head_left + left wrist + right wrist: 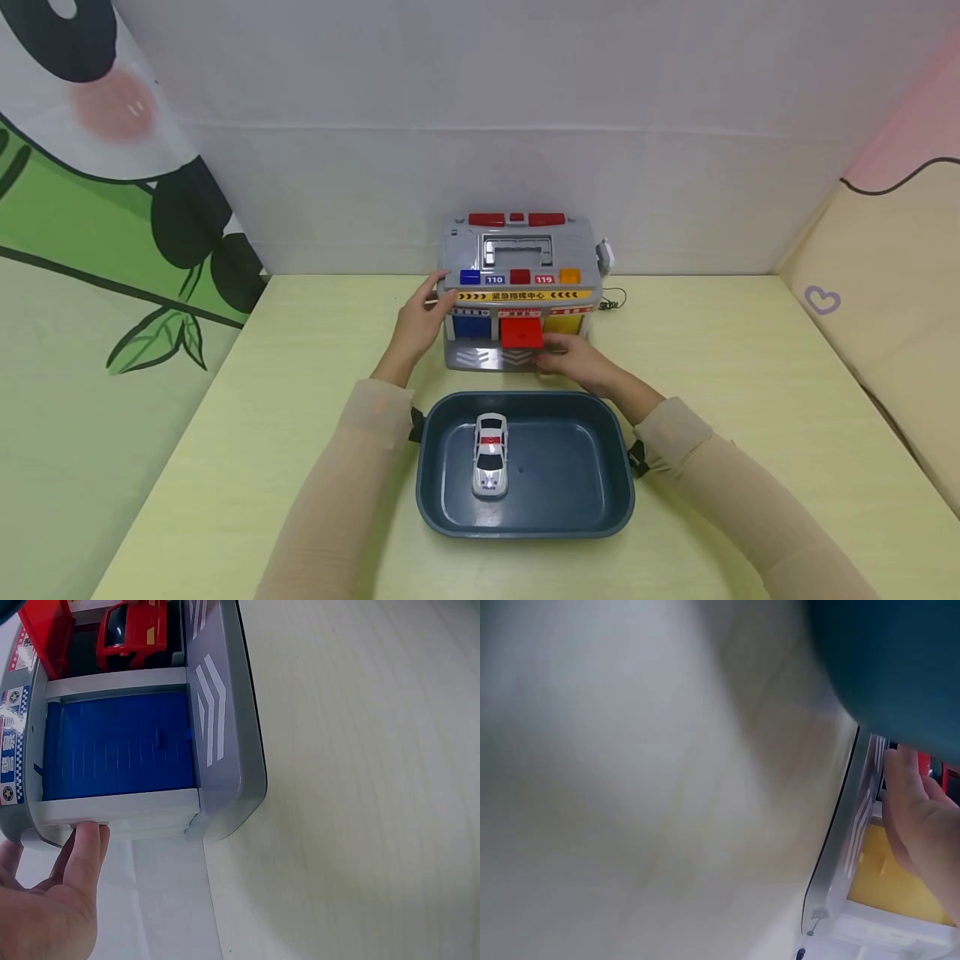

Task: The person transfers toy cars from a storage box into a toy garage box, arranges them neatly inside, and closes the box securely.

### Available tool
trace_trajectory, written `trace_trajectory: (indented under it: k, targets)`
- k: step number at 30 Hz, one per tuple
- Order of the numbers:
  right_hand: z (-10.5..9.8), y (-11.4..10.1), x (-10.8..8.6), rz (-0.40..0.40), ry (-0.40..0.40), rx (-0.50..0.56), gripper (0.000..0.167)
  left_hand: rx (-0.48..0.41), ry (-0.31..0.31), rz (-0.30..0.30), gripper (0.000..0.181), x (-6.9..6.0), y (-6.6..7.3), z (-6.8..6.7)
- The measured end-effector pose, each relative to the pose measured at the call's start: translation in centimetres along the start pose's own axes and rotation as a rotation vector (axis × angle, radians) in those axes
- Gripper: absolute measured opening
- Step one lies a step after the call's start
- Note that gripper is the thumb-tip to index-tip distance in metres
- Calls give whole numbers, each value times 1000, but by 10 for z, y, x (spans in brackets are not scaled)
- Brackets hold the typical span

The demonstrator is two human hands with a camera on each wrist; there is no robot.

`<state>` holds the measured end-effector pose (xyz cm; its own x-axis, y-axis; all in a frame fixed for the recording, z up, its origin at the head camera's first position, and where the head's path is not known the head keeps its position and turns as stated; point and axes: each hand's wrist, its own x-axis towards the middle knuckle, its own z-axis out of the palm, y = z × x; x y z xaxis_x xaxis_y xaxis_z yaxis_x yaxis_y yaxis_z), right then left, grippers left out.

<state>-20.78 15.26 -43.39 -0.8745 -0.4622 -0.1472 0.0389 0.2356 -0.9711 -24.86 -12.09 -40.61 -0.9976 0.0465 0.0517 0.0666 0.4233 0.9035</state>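
A grey toy station [517, 250] stands at the table's back, its red middle door [522, 333] raised. In the left wrist view a red toy car [133, 634] sits in the middle bay, beside the closed blue door [120, 746]. My left hand [418, 325] rests its fingers against the station's left side. My right hand [577, 362] reaches to the middle bay, fingertips at the opening under the red door; in the right wrist view the hand [922, 817] lies in front of the yellow door [892, 877]. Its fingertips' contact with the car is hidden.
In front of the station lies a dark blue tray [555, 529], between my forearms. A white toy police car [491, 467] stands in its left half. A thin dark cord [613, 302] lies right of the station, and a pale wall cloth [337, 192] hangs behind.
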Motion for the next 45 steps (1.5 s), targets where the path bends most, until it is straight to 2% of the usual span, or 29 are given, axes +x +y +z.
trace_trajectory:
  k: [7,11,17,22,26,31,33,36,40,42,45]
  targets:
    - [0,2,3,31,-38,-25,58,-10,0,0,53,-2,1,1]
    - [-1,0,1,45,-49,-9,58,-8,0,6,54,-1,0,1]
    - [-1,-1,0,24,-58,73,53,-12,4,15,53,1,-1,1]
    - [1,-5,-2,6,-49,50,59,-12,6,16,52,0,0,1]
    - [3,-9,-3,-40,30,-97,54,-5,5,12,53,-1,0,0]
    - [6,-16,-5,-150,226,-453,46,-4,2,5,54,-1,1,0]
    - [8,-19,-7,-177,294,-561,43,-6,1,5,54,-1,1,0]
    - [11,-21,-9,-194,359,-660,41,-5,1,5,55,0,1,0]
    - [13,-22,-9,-217,407,-781,42,0,-1,3,55,0,1,0]
    - [13,-22,-9,-256,427,-850,42,1,-1,3,55,0,0,0]
    - [13,-22,-6,-360,466,-949,46,2,0,3,55,0,-1,0]
